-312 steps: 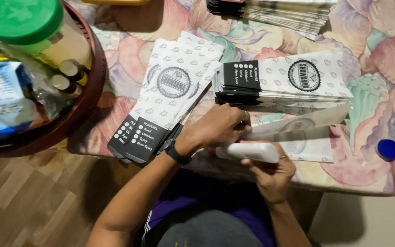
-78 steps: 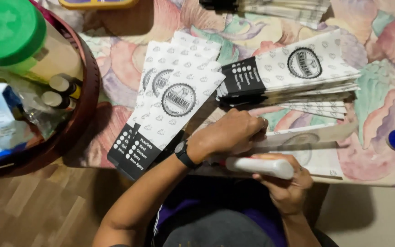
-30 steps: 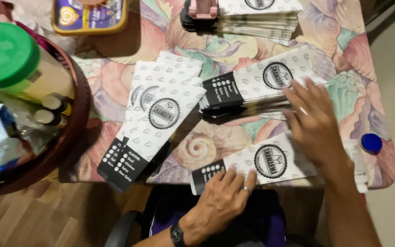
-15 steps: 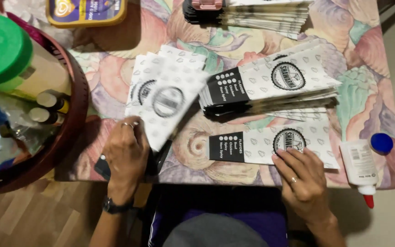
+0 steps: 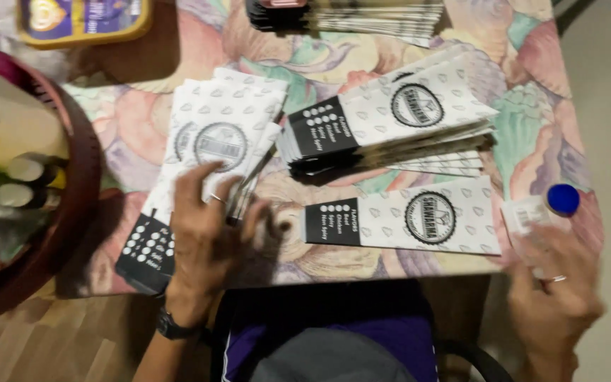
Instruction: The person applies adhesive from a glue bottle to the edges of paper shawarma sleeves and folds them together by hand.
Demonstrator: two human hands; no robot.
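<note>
My left hand (image 5: 210, 237) lies on the lower part of a fanned pile of white printed paper sleeves (image 5: 217, 134) with black ends, its fingers spread and pinching the edge of one sleeve. My right hand (image 5: 556, 290) is at the table's right front corner, closed around a white glue bottle (image 5: 532, 216) with a blue cap (image 5: 563, 199). A single paper sleeve (image 5: 408, 219) lies flat between the hands. Behind it sits a thicker stack of the same sleeves (image 5: 390, 124).
A round dark red basket (image 5: 72, 212) with bottles and a green-lidded jar stands at the left. Another stack of sleeves (image 5: 351, 14) and a yellow-rimmed tin (image 5: 83, 18) sit at the far edge of the floral-cloth table (image 5: 539, 92). Wooden floor lies at the lower left.
My left hand has moved up onto the fanned pile. My right hand has left the single sleeve and gone right to grasp the glue bottle.
</note>
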